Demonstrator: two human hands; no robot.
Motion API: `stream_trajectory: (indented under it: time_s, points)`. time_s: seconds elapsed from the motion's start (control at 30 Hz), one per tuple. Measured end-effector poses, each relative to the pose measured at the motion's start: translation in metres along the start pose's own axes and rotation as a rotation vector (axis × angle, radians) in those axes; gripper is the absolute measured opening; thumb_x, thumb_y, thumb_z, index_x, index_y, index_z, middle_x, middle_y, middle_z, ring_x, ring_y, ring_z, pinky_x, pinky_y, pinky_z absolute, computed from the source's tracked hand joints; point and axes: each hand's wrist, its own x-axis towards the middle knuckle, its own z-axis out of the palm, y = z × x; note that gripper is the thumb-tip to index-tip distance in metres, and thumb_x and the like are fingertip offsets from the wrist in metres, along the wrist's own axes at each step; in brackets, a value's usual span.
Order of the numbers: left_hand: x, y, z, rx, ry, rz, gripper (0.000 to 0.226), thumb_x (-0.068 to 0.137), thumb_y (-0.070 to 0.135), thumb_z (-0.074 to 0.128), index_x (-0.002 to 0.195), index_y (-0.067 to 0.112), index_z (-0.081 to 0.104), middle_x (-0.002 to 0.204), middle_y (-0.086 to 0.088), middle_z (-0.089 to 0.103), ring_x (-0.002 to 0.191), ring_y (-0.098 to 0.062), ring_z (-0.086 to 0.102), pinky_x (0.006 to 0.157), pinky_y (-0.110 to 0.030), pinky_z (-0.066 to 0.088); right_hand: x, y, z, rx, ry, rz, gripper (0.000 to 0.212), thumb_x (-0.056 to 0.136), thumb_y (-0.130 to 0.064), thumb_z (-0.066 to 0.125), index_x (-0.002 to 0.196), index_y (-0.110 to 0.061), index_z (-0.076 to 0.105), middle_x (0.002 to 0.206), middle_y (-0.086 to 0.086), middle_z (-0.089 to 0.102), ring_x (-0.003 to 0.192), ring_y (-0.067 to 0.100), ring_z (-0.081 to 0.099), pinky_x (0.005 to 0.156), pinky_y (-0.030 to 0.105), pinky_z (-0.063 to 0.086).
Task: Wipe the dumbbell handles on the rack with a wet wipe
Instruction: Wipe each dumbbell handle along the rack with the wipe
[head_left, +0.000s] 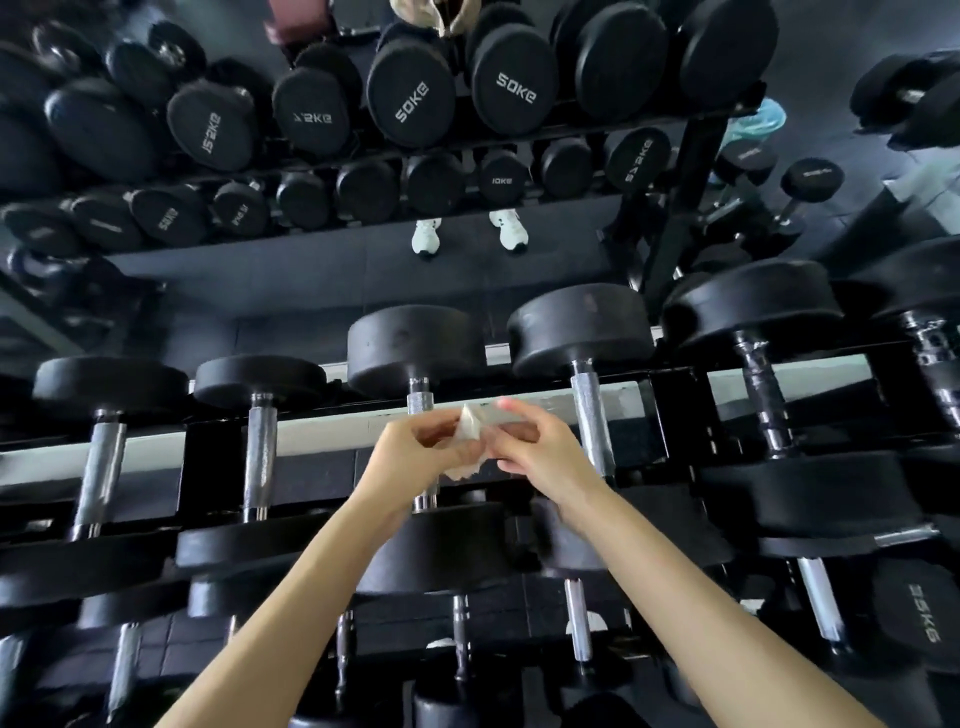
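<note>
My left hand (415, 448) and right hand (540, 447) pinch opposite edges of the crumpled white wet wipe (470, 435), fingers curled, just in front of the middle black dumbbell's knurled steel handle (420, 402). Contact with it: cannot tell. Neighbouring steel handles (589, 415) on the black metal rack (208, 457) stand well apart on either side.

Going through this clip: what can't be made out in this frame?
Head view, the only one:
- Middle of the dumbbell handle: hidden behind the left hand, the right hand and the wet wipe they hold.
- Wet wipe's full shape: bunched, partly covered by fingers, blurred.
- Bottom-row dumbbells: cut off by the lower edge.
- Far-right handle: motion-blurred.
</note>
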Motion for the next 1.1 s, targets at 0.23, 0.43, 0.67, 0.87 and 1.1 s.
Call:
stream_trajectory:
  time_s: [0.23, 0.43, 0.67, 0.87, 1.1]
  points:
    - [0.010, 0.012, 0.053, -0.047, 0.008, -0.065, 0.027, 0.079, -0.002, 0.070, 0.094, 0.020, 0.071, 0.080, 0.004, 0.071, 0.074, -0.009, 0.064, 0.071, -0.022, 0.053, -0.013, -0.015, -0.071, -0.191, -0.018, -0.065, 0.008, 0.083, -0.021, 0.069, 0.078, -0.024, 0.065, 0.077, -0.004, 0.067, 0.067, 0.007, 0.060, 0.067, 0.023, 0.051]
    - [0.030, 0.019, 0.072, 0.187, 0.305, -0.015, 0.017, 0.086, 0.014, 0.066, 0.099, 0.024, 0.072, 0.088, 0.004, 0.070, 0.080, -0.006, 0.063, 0.083, -0.024, 0.051, -0.001, -0.015, -0.136, -0.753, 0.544, -0.202, 0.023, 0.087, -0.027, 0.053, 0.071, -0.010, 0.051, 0.071, 0.002, 0.055, 0.066, 0.025, 0.052, 0.060, 0.032, 0.037]
    - [0.057, 0.052, 0.094, 0.376, 0.458, 0.108, 0.018, 0.088, 0.021, 0.063, 0.104, 0.024, 0.070, 0.103, 0.008, 0.068, 0.095, -0.007, 0.062, 0.080, -0.020, 0.046, 0.040, 0.013, -0.101, -1.044, 0.260, -0.260, 0.025, 0.094, -0.027, 0.046, 0.102, -0.006, 0.059, 0.108, 0.012, 0.061, 0.101, 0.029, 0.059, 0.075, 0.032, 0.041]
    - [0.088, 0.061, 0.098, 0.515, 0.493, 0.214, 0.021, 0.091, 0.028, 0.057, 0.109, 0.025, 0.068, 0.114, 0.010, 0.062, 0.100, -0.008, 0.059, 0.081, -0.017, 0.041, 0.043, 0.025, -0.099, -0.438, 0.421, -0.179, 0.013, 0.083, -0.008, 0.064, 0.094, -0.008, 0.070, 0.092, 0.008, 0.071, 0.088, 0.023, 0.064, 0.077, 0.027, 0.046]
    - [0.138, 0.056, 0.102, 0.730, 0.404, 0.407, 0.036, 0.094, 0.042, 0.050, 0.125, 0.027, 0.060, 0.132, 0.004, 0.056, 0.126, -0.016, 0.046, 0.106, -0.034, 0.036, 0.061, 0.031, -0.088, -0.292, 0.574, -0.034, 0.034, 0.077, -0.019, 0.075, 0.108, -0.008, 0.069, 0.102, 0.007, 0.071, 0.098, 0.022, 0.064, 0.090, 0.033, 0.048]
